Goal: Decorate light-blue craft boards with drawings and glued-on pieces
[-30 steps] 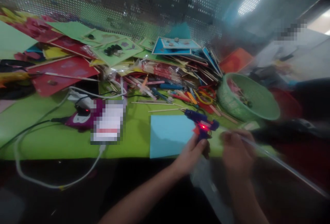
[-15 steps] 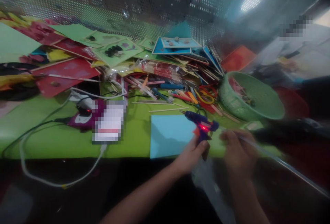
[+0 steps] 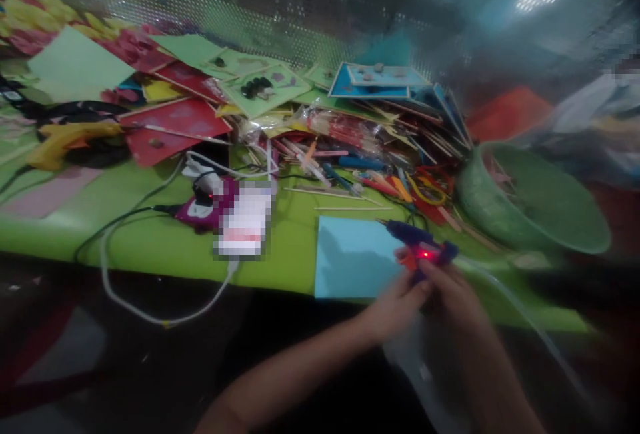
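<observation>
A dark blue hot glue gun [image 3: 407, 232] with an orange trigger and a lit red light points left over the table's front part. My left hand [image 3: 400, 306] is closed round its handle from below. Against the gun's right side, the fingers of my right hand [image 3: 457, 294] are closed on the body and grip. A long translucent glue stick [image 3: 525, 307] trails from the gun's rear down to the right, blurred; where it enters is hard to make out. Under the nozzle, a light blue square card [image 3: 350, 257] lies flat at the table edge, crossed by a shadow.
A purple power strip [image 3: 187, 217] and a phone-like blurred device [image 3: 245, 224] lie left, with a white cable [image 3: 107, 274] looping over the edge. Decorated cards [image 3: 265, 91], sticks and pens pile up behind. A green basket [image 3: 530, 221] stands right; a yellow pistol-shaped tool [image 3: 60, 141] lies far left.
My right hand has moved from the glue stick behind the gun onto the gun itself. The stick now hangs from the gun's rear. The view has shifted left.
</observation>
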The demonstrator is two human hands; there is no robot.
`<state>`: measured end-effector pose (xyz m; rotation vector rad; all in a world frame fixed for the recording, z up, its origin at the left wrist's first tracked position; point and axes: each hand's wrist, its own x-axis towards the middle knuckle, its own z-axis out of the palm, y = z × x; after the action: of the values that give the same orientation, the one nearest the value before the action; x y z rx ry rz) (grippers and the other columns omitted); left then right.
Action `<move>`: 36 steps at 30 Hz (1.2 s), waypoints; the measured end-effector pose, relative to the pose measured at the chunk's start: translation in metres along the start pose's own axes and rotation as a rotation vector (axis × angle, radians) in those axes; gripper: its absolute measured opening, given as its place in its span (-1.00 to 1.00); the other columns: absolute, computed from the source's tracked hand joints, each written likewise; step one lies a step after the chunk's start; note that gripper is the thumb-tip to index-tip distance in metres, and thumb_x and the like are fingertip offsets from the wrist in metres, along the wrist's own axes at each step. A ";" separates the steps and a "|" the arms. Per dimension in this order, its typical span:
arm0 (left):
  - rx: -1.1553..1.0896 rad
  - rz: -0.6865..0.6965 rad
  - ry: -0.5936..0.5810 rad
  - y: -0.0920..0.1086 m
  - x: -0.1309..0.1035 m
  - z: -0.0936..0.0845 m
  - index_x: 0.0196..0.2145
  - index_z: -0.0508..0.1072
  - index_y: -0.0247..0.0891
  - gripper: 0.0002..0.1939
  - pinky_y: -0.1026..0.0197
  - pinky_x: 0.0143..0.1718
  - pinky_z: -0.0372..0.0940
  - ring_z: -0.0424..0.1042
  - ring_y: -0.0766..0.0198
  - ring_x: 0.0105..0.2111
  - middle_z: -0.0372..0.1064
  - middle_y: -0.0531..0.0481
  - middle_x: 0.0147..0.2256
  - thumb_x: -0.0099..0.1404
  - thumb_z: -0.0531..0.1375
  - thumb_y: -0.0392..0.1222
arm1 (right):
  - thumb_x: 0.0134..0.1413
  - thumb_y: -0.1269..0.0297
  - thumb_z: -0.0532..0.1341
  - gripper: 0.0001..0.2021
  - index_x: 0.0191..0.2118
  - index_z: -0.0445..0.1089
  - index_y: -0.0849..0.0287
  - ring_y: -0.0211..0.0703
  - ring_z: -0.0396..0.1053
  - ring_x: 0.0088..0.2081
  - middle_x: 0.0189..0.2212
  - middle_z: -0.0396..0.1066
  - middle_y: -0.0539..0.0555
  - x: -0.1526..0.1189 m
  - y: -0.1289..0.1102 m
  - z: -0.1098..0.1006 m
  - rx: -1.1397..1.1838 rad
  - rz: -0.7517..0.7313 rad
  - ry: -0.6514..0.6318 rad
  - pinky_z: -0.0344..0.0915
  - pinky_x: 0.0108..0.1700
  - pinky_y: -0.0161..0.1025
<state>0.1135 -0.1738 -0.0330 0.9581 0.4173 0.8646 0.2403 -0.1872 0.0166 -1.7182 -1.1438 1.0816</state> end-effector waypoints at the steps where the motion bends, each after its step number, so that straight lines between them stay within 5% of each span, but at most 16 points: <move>1: 0.031 0.010 -0.013 0.003 -0.002 -0.002 0.18 0.41 -0.28 -0.51 -0.05 0.20 0.32 0.41 0.02 0.10 0.48 -0.17 0.00 0.45 0.14 0.07 | 0.08 -0.16 0.33 -0.56 -0.19 0.64 0.13 0.11 0.57 -0.20 -0.28 0.63 0.17 0.003 -0.003 0.001 -0.038 -0.020 0.006 0.50 -0.20 -0.07; 5: 0.327 0.000 -0.082 0.026 -0.025 -0.017 0.23 0.39 -0.32 -0.48 -0.15 0.27 0.27 0.38 -0.07 0.18 0.45 -0.26 0.13 0.38 0.22 -0.08 | 0.12 -0.14 0.29 -0.60 -0.24 0.65 0.11 0.11 0.51 0.00 -0.18 0.63 0.15 0.018 -0.013 0.001 -0.169 -0.096 0.014 0.42 0.02 -0.09; 8: 0.571 0.010 -0.048 0.050 -0.052 -0.033 0.36 0.25 -0.32 -0.32 -0.16 0.32 0.24 0.32 -0.10 0.27 0.28 -0.34 0.30 0.37 0.25 -0.04 | 0.15 -0.18 0.25 -0.54 -0.24 0.64 0.14 0.03 0.53 -0.22 -0.32 0.61 0.14 0.026 -0.018 0.001 -0.214 -0.074 -0.055 0.42 -0.16 -0.14; 12: 0.902 0.126 -0.010 0.077 -0.075 -0.062 0.26 0.39 -0.17 -0.55 -0.03 0.25 0.35 0.41 0.07 0.22 0.41 -0.18 0.23 0.46 0.16 -0.13 | 0.12 -0.23 0.23 -0.50 -0.34 0.62 0.15 -0.09 0.42 -0.44 -0.53 0.50 0.09 0.033 -0.022 0.006 -0.285 -0.041 -0.058 0.31 -0.36 -0.19; 16: 1.324 0.195 0.147 0.085 -0.078 -0.097 0.21 0.44 -0.16 -0.62 -0.18 0.36 0.18 0.29 0.04 0.32 0.39 -0.13 0.26 0.50 0.12 -0.12 | 0.11 -0.26 0.22 -0.46 -0.59 0.49 0.13 -0.14 0.35 -0.47 -0.58 0.43 0.08 0.041 -0.023 0.011 -0.373 -0.045 -0.086 0.23 -0.41 -0.22; 19: 1.519 0.188 0.145 0.082 -0.077 -0.113 0.24 0.42 -0.15 -0.60 -0.27 0.43 0.01 0.16 0.04 0.41 0.31 -0.09 0.33 0.53 0.09 -0.08 | 0.15 -0.24 0.20 -0.40 -0.69 0.39 0.13 -0.17 0.30 -0.51 -0.61 0.41 0.08 0.047 -0.022 0.014 -0.421 -0.053 -0.111 0.17 -0.43 -0.23; 23: 1.605 0.174 0.103 0.077 -0.080 -0.116 0.25 0.41 -0.15 -0.59 -0.33 0.44 -0.06 0.19 0.06 0.40 0.28 -0.07 0.35 0.54 0.07 -0.05 | 0.16 -0.24 0.21 -0.42 -0.67 0.39 0.12 -0.14 0.34 -0.46 -0.53 0.49 0.09 0.052 -0.019 0.016 -0.467 -0.074 -0.094 0.19 -0.40 -0.21; 28: 1.623 0.187 0.102 0.074 -0.085 -0.114 0.25 0.40 -0.14 -0.60 -0.36 0.44 -0.11 0.19 0.05 0.40 0.26 -0.07 0.36 0.54 0.08 -0.07 | 0.13 -0.25 0.21 -0.43 -0.67 0.37 0.12 -0.18 0.24 -0.54 -0.65 0.34 0.03 0.049 -0.016 0.012 -0.500 -0.048 -0.077 0.11 -0.47 -0.22; 36: 1.655 0.176 0.115 0.073 -0.086 -0.113 0.24 0.41 -0.13 -0.60 -0.31 0.42 -0.02 0.19 0.08 0.39 0.24 0.01 0.37 0.55 0.06 -0.02 | 0.02 -0.19 0.25 -0.49 -0.70 0.28 0.08 -0.19 0.21 -0.55 -0.64 0.33 0.04 0.044 -0.036 0.028 -0.431 -0.063 -0.078 0.16 -0.46 -0.21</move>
<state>-0.0458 -0.1609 -0.0359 2.4754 1.2267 0.6022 0.2147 -0.1307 0.0309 -1.9596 -1.5564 0.9146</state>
